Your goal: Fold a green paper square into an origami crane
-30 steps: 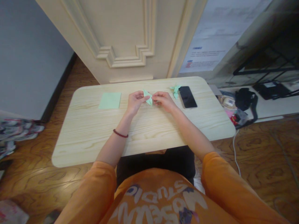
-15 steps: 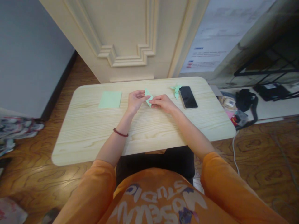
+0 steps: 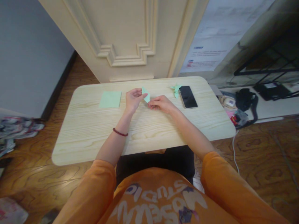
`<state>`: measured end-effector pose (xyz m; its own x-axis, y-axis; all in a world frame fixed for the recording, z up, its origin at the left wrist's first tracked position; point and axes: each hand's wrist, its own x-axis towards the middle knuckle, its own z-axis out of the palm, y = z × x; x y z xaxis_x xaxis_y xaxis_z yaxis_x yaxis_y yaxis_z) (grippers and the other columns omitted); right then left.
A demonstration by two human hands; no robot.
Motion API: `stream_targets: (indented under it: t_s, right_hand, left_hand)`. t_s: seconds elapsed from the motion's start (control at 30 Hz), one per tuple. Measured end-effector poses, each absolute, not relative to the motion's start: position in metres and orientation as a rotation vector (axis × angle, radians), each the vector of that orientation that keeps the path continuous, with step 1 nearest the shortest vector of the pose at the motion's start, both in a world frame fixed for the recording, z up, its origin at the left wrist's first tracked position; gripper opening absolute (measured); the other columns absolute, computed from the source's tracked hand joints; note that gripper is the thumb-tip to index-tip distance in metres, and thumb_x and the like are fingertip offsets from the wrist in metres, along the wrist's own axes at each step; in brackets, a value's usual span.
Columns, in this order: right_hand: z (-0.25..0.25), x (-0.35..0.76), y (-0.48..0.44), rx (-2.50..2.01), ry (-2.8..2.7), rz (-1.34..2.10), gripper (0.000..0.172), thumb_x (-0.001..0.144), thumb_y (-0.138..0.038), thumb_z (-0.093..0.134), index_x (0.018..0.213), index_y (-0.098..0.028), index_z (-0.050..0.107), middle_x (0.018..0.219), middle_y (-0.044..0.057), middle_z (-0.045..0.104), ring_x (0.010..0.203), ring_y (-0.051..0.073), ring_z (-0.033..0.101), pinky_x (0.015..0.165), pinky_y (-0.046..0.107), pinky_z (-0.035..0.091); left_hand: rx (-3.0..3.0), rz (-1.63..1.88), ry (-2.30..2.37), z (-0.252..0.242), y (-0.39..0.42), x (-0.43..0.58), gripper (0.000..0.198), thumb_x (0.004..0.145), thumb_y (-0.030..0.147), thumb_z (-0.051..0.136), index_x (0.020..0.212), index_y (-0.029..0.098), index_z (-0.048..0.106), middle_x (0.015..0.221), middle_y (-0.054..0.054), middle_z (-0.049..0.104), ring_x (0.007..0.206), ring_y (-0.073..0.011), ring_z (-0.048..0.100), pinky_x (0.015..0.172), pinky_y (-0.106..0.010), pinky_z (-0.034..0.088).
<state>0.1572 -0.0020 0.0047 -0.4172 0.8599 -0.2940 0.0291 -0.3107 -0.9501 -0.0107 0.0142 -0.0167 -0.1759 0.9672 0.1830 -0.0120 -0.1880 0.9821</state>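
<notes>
A small folded piece of light green paper (image 3: 146, 95) is held up over the middle of the table. My left hand (image 3: 133, 99) pinches its left side between thumb and fingers. At its lower right corner, my right hand (image 3: 161, 104) has thumb and forefinger closed on the paper's tip. To the left lies a pad of square green paper (image 3: 110, 99), flat on the wood. A finished-looking folded green paper figure (image 3: 177, 90) with pointed ends sits on the right, beside the phone.
A black-screened phone (image 3: 188, 97) lies at the right of the pale wooden table (image 3: 93, 137). Behind the table rises a cream panelled door (image 3: 126, 34). A low white shelf (image 3: 268, 107) with assorted items stands at the right, and a white cable hangs near the table's corner.
My left hand has shifted slightly left with the folded paper, which now stands more upright and slimmer. My right fingers have slid down to its lower corner.
</notes>
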Motion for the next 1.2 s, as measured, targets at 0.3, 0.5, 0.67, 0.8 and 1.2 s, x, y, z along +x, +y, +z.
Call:
stream_targets:
  t_s: [0.3, 0.5, 0.67, 0.8, 1.2]
  right_hand:
    - [0.002, 0.158, 0.000, -1.189, -1.312, 1.774, 0.022, 0.061, -0.028, 0.085, 0.064, -0.012, 0.070, 0.060, 0.003, 0.068, 0.055, 0.008, 0.060, 0.051, 0.017, 0.046]
    - [0.003, 0.158, 0.000, -1.168, -1.329, 1.763, 0.018, 0.062, -0.025, 0.083, 0.061, -0.013, 0.070, 0.058, 0.003, 0.067, 0.054, 0.008, 0.058, 0.050, 0.018, 0.044]
    - [0.002, 0.160, 0.001, -1.166, -1.332, 1.762, 0.018, 0.060, -0.024, 0.084, 0.062, -0.012, 0.070, 0.061, 0.003, 0.068, 0.054, 0.008, 0.057, 0.052, 0.020, 0.045]
    - [0.002, 0.160, 0.001, -1.195, -1.330, 1.777, 0.017, 0.062, -0.023, 0.083, 0.062, -0.013, 0.069, 0.063, 0.004, 0.069, 0.056, 0.009, 0.058, 0.053, 0.020, 0.046]
    - [0.004, 0.155, -0.002, -1.081, -1.208, 1.853, 0.020, 0.066, -0.027, 0.083, 0.069, -0.012, 0.070, 0.063, 0.002, 0.067, 0.056, 0.008, 0.058, 0.055, 0.019, 0.047]
  left_hand:
    - [1.188, 1.571, 1.276, -0.016, 0.014, -0.010, 0.028, 0.053, 0.021, 0.082, 0.076, 0.017, 0.066, 0.071, -0.001, 0.069, 0.066, -0.0143, 0.066, 0.068, -0.027, 0.055]
    - [1.128, 1.574, 1.260, -0.015, 0.011, -0.009, 0.029, 0.052, 0.024, 0.083, 0.076, 0.018, 0.068, 0.070, -0.001, 0.070, 0.066, -0.0140, 0.066, 0.068, -0.027, 0.055]
    - [1.058, 1.578, 1.257, -0.017, 0.013, -0.011, 0.030, 0.054, 0.025, 0.082, 0.079, 0.018, 0.068, 0.072, -0.001, 0.070, 0.067, -0.0140, 0.066, 0.066, -0.026, 0.055]
    - [1.040, 1.597, 1.270, -0.017, 0.015, -0.016, 0.029, 0.057, 0.026, 0.081, 0.081, 0.017, 0.069, 0.076, -0.002, 0.071, 0.071, -0.0142, 0.067, 0.068, -0.025, 0.055]
    - [1.079, 1.579, 1.235, -0.018, 0.011, -0.006, 0.030, 0.056, 0.028, 0.082, 0.080, 0.018, 0.068, 0.072, -0.001, 0.070, 0.068, -0.0139, 0.066, 0.067, -0.025, 0.054]
